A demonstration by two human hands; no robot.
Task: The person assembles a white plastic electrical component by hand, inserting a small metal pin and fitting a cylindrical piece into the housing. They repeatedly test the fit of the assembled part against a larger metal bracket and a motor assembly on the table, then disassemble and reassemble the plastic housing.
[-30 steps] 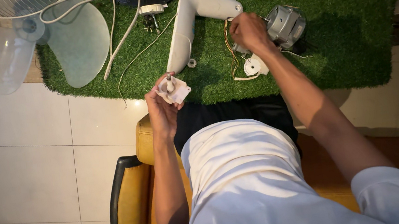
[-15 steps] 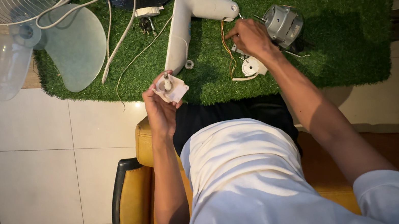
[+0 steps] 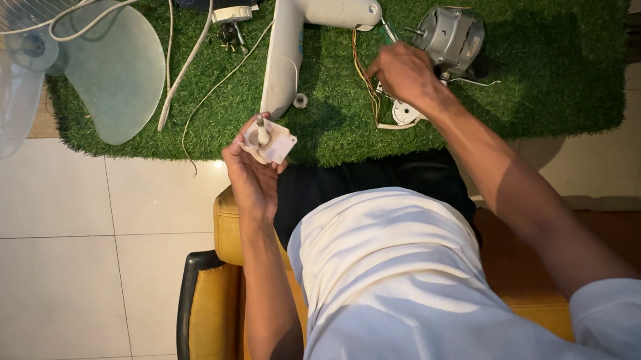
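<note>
Right hand point(image 3: 404, 72) shifted toward motor point(image 3: 450, 37), gripping screwdriver point(image 3: 374, 6); left hand point(image 3: 251, 168) holds small white part point(image 3: 269, 139).

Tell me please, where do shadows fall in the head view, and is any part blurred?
Head view: soft light, the grey motor throws a dark shadow rightward on the green turf mat; the left hand with its small white part is sharp; the right hand is slightly soft.

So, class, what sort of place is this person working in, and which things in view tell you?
Probably a home or informal repair spot, not a workshop: a tiled floor, a green turf mat as work surface, and fan parts spread on it, such as the blade and motor.
</note>
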